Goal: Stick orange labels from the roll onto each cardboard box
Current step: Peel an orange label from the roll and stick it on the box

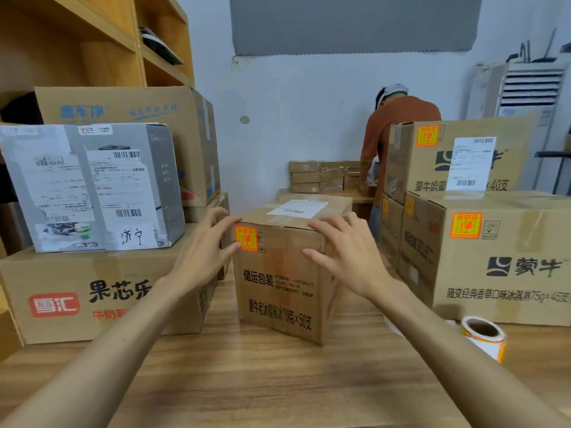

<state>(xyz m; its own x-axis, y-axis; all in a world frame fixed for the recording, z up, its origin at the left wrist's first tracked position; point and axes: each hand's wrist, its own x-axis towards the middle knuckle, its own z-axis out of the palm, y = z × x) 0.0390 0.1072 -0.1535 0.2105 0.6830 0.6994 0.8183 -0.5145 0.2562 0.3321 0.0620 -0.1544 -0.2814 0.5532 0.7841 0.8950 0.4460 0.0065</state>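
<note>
Cardboard box (278,282) stands in the middle of the wooden surface (247,381), with an orange label (246,238) stuck at the upper left corner of its front face. The left hand (202,248) rests against the box's upper left edge, fingers (216,216) spread and only loosely bent. Its thumb seems to touch the label's edge, though blur makes that uncertain. The right hand (346,251) lies on the upper right of the box, fingers spread over the top edge, gripping nothing. The label roll (485,336) lies on the surface to the right, just beside the right forearm, in front of a stacked carton (494,273) that carries its own orange sticker (466,225).
</note>
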